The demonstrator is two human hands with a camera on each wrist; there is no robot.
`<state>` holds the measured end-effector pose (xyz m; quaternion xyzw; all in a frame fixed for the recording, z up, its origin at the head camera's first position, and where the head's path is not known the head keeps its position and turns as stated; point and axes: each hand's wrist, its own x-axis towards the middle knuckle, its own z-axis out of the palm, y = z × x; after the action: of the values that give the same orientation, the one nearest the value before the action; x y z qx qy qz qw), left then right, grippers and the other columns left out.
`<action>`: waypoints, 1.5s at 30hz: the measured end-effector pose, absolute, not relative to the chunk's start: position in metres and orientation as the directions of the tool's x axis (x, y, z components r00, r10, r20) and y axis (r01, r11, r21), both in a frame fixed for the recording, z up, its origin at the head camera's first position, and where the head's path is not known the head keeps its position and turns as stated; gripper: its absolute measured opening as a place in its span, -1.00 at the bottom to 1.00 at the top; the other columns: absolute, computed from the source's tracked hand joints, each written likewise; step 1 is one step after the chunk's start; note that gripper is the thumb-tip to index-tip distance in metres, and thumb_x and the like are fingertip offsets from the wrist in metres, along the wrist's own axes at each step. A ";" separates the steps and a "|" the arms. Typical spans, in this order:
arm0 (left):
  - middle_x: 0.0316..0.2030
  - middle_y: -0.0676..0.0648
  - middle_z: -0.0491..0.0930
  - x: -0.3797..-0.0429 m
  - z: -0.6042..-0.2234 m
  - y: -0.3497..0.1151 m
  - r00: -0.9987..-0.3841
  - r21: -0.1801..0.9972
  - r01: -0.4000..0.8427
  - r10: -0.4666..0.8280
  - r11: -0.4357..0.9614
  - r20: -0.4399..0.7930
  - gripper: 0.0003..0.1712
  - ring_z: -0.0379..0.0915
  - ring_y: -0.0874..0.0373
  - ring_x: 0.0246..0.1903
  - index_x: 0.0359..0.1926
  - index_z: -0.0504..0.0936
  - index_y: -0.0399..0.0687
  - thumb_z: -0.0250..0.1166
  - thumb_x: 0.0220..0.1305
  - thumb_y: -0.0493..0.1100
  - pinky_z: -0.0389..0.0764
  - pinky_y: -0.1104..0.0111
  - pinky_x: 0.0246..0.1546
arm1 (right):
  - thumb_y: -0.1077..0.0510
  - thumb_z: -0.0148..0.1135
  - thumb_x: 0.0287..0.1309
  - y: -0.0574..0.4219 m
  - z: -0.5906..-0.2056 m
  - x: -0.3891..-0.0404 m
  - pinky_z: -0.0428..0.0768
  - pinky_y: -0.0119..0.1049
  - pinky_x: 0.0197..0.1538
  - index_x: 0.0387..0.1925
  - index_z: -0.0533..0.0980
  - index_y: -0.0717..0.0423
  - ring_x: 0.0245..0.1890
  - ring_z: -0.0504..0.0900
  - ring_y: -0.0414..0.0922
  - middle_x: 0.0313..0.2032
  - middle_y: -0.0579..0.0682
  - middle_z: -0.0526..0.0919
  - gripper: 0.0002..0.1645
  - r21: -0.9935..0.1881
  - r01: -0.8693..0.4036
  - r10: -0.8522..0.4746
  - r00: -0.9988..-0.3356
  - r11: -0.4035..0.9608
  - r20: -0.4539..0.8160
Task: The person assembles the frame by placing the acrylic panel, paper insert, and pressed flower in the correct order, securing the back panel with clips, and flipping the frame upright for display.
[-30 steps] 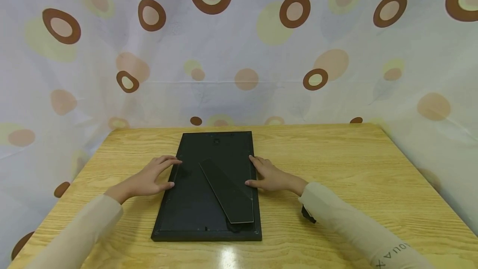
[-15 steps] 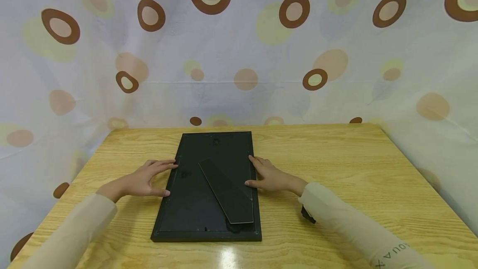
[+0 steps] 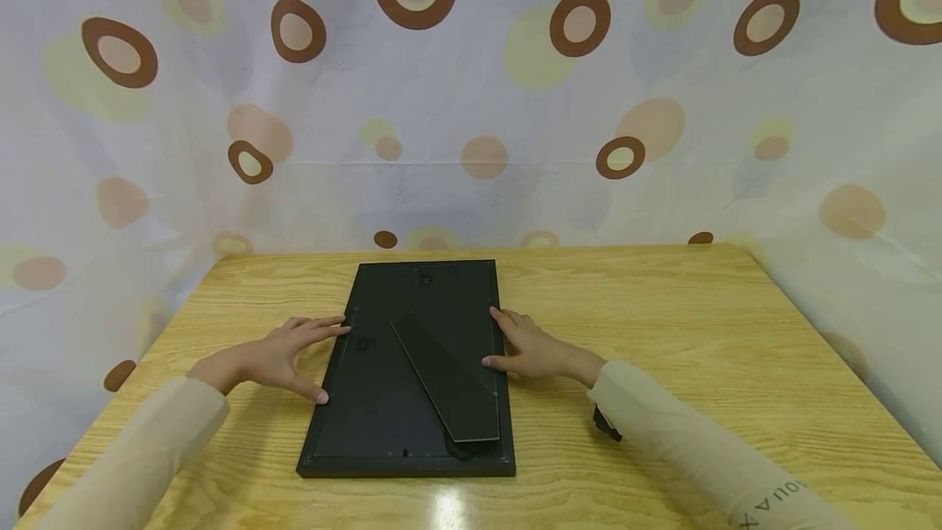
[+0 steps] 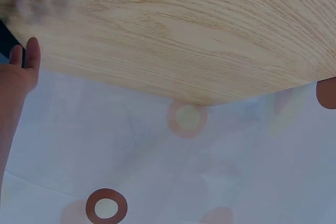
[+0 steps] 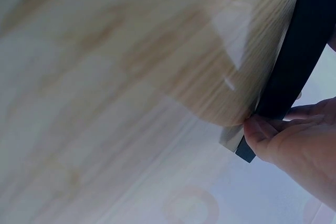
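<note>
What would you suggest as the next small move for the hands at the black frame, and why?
I would probably curl the left hand more firmly around the left side of the black frame: its thumb and fingers are spread apart along that side, whereas the right hand has its thumb over the opposite side, so the hold looks uneven.

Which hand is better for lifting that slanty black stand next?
Probably the right hand: it is at the edge of the frame, close to the stand. The left hand is at the opposite edge, farther from the stand.
</note>
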<state>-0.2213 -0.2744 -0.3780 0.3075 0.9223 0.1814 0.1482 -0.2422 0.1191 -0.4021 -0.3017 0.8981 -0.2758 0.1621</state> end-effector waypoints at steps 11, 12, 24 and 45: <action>0.34 -0.27 0.03 -0.219 -0.376 -0.271 -0.781 0.382 0.519 0.606 0.764 -0.150 0.10 -0.06 -0.32 0.24 0.33 0.18 -0.14 0.40 -0.17 0.28 0.06 -0.32 0.05 | -0.11 0.08 0.21 0.118 -0.401 -0.241 0.08 0.15 0.30 0.39 -0.19 0.31 0.35 -0.06 0.26 0.36 0.36 -0.10 0.00 -0.585 -0.457 -0.630 -0.767 0.670 -0.122; 0.34 -0.27 0.03 -0.219 -0.375 -0.271 -0.782 0.378 0.520 0.605 0.766 -0.151 0.10 -0.05 -0.31 0.24 0.33 0.19 -0.14 0.39 -0.17 0.28 0.06 -0.31 0.05 | -0.10 0.08 0.21 0.117 -0.401 -0.240 0.08 0.15 0.30 0.39 -0.19 0.31 0.35 -0.07 0.26 0.36 0.36 -0.10 0.00 -0.587 -0.455 -0.630 -0.767 0.669 -0.124; 0.30 -0.22 0.11 -0.220 -0.370 -0.265 -0.784 0.333 0.530 0.601 0.780 -0.158 0.09 0.00 -0.25 0.23 0.29 0.26 -0.13 0.40 -0.22 0.32 0.08 -0.28 0.07 | -0.11 0.08 0.21 0.119 -0.402 -0.242 0.08 0.14 0.31 0.39 -0.20 0.30 0.36 -0.07 0.24 0.36 0.34 -0.10 0.00 -0.585 -0.446 -0.626 -0.768 0.678 -0.139; 0.32 -0.31 -0.02 -0.222 -0.373 -0.269 -0.760 0.465 0.493 0.624 0.735 -0.181 0.04 -0.10 -0.44 0.22 0.29 0.21 -0.26 0.43 -0.13 0.15 0.00 -0.35 0.03 | -0.14 0.07 0.21 0.120 -0.401 -0.244 0.10 0.13 0.30 0.39 -0.21 0.31 0.35 -0.05 0.24 0.35 0.35 -0.08 0.02 -0.574 -0.460 -0.636 -0.758 0.677 -0.144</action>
<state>-0.2221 -0.2687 -0.3730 0.3046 0.9167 0.1989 0.1650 -0.2445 0.1195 -0.4011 -0.3045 0.9001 -0.2620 0.1686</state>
